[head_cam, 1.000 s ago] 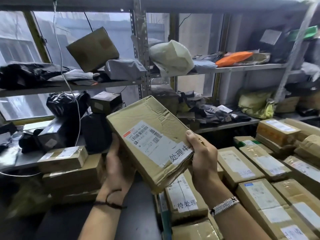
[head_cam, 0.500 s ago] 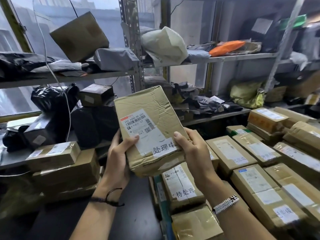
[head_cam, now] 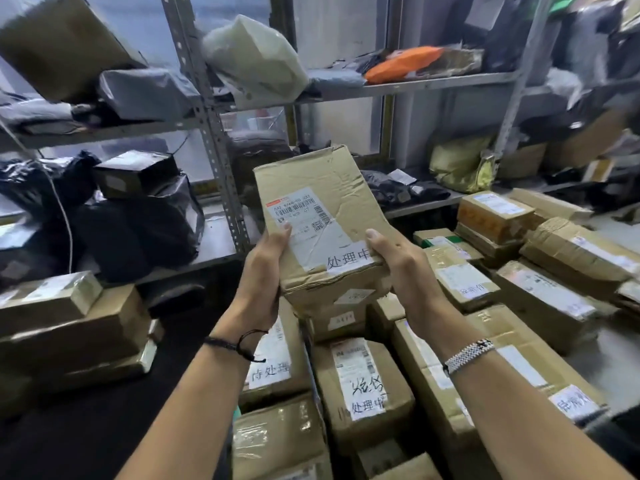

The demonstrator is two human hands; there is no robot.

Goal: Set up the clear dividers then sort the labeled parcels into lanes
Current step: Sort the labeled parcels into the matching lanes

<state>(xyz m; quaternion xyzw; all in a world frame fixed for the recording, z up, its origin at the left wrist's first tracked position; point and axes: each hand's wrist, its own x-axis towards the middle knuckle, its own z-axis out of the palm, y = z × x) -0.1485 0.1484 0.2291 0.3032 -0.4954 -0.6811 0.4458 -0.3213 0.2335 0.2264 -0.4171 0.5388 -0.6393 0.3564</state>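
1. Hands. The left hand (head_cam: 261, 271) and the right hand (head_cam: 407, 268) both grasp one cardboard parcel (head_cam: 322, 174) by its lower corners. Each thumb lies on the front face and the fingers curl behind. The left thumb touches the printed shipping label (head_cam: 301, 211). The right thumb rests just beside a white strip label (head_cam: 348, 262) with three handwritten characters. A black cord (head_cam: 235, 346) circles the left wrist and a metal band (head_cam: 469, 354) the right.

2. Held parcel. It is raised in front of the person, face up and tilted back, above the rows below. The cardboard is creased and dented.

3. Worktop (head_cam: 614, 362). Labeled parcels lie packed in rows from the near edge towards the far edge. One directly under the hands carries a marker-written label (head_cam: 363, 382). Another, to its left, carries a white label (head_cam: 272, 370). A long parcel (head_cam: 512, 348) runs beneath the right forearm. At the left edge stands a stack of taped boxes (head_cam: 69, 323).

4. Shelving. Behind the worktop stands a metal rack with a perforated upright (head_cam: 207, 126). Black bags (head_cam: 138, 230) sit on the lower shelf, left of the upright. A yellow bag (head_cam: 460, 164) sits towards the right end. The upper shelf holds a white bag (head_cam: 252, 60) and an orange packet (head_cam: 401, 64).
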